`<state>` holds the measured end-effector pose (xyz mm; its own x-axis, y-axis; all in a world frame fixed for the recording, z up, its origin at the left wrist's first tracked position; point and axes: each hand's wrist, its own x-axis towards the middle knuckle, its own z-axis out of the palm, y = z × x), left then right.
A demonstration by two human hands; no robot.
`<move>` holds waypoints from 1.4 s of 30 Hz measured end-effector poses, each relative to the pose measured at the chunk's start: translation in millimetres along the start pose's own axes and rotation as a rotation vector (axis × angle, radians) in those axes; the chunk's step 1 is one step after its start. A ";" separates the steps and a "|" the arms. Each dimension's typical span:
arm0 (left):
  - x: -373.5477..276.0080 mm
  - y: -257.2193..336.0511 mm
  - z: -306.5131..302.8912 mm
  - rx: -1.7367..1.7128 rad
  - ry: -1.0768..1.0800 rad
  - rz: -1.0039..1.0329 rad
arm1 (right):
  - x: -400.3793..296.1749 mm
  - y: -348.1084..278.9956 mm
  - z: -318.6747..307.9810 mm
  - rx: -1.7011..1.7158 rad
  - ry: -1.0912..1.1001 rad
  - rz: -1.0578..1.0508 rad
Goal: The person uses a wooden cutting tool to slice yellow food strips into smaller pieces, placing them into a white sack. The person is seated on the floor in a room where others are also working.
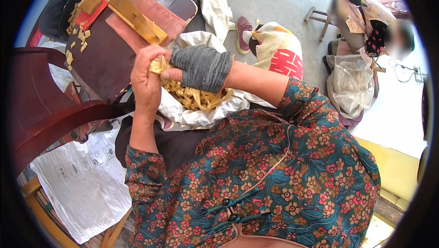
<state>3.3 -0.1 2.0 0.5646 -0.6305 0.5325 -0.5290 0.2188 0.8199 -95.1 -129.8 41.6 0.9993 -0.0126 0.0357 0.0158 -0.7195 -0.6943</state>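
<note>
My left hand (145, 73), bare, is closed around one side of a yellowish bundle of strips (158, 65). My right hand (200, 68) wears a grey knitted fingerless glove and grips the same bundle from the other side, its thumb on the strips. Both hands meet above an open white woven sack (192, 119) holding many loose yellow strips (195, 99). Just beyond the hands, a long wooden block with a slot (137, 18) lies across a pink cloth (161, 11) on a dark red seat (99, 59). The material of the strips cannot be told.
A red board (92, 13), a small wooden block (90, 3) and scattered yellow pieces (83, 39) lie on the seat. A dark red chair (51, 121) stands left, above a white plastic sheet (89, 183). Another person (370, 18) sits at upper right beside a wooden stool (317, 18).
</note>
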 end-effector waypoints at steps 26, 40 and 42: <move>-1.4 -0.4 -2.6 -0.334 0.183 -0.265 | 16.7 0.5 9.1 0.986 0.175 0.370; -0.5 -14.3 -11.9 -0.688 0.089 -0.593 | 26.1 16.3 1.2 1.537 0.174 0.662; -2.1 -13.5 -19.4 -0.593 0.038 -0.568 | 29.8 21.3 -6.0 1.492 0.195 0.650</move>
<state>21.6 12.8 -6.1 0.6719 -0.7406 0.0011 0.2606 0.2378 0.9357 -65.2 -149.7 32.1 0.8338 -0.1928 -0.5173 -0.2474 0.7072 -0.6623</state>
